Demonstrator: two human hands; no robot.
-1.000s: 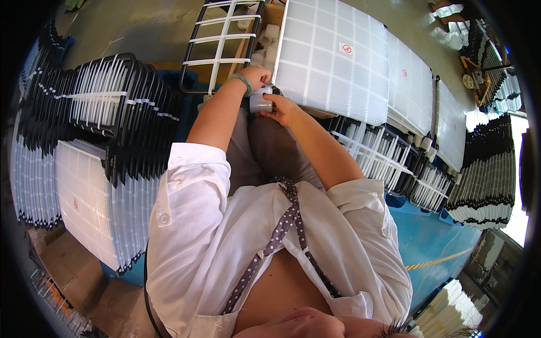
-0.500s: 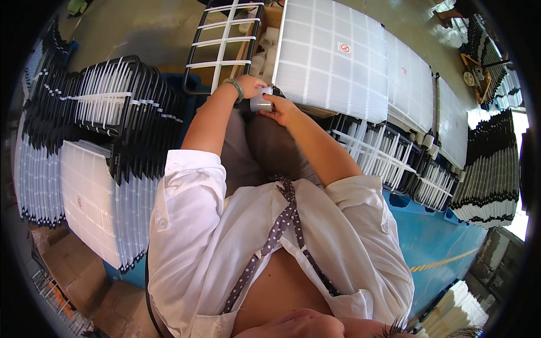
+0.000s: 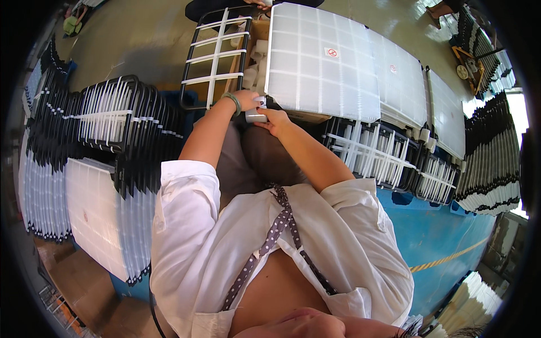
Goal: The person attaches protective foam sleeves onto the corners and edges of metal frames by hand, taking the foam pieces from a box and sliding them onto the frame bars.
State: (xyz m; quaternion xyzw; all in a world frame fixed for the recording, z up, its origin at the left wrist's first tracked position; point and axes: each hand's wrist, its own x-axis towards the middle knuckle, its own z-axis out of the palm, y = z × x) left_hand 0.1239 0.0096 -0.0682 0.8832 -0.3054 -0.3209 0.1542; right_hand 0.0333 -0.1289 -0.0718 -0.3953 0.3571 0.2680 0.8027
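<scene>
In front of my lap, a short white cylindrical piece (image 3: 256, 116) is between my two hands. My right hand (image 3: 275, 120) has its thumb and fingers closed round the near end of it. At the far end my left hand (image 3: 245, 100), with a green bangle on its wrist, is closed and pinches its upper part. Whether the piece is a roll or a plastic sleeve is too small to tell. Just beyond my hands stands an open wooden box (image 3: 239, 62) with several white tube-like pieces (image 3: 260, 52) in it.
A black tube frame with white cross straps (image 3: 214, 63) stands left of the box. White wrapped panels (image 3: 321, 62) lie to its right. Stacked black-and-white frames (image 3: 107, 112) crowd the left; more (image 3: 369, 147) are at the right. Another person's hand (image 3: 262, 4) shows at the top.
My hands and the white piece are slightly lower and farther left in the picture, as the surroundings shift with my head. Another person has come into view beyond the box.
</scene>
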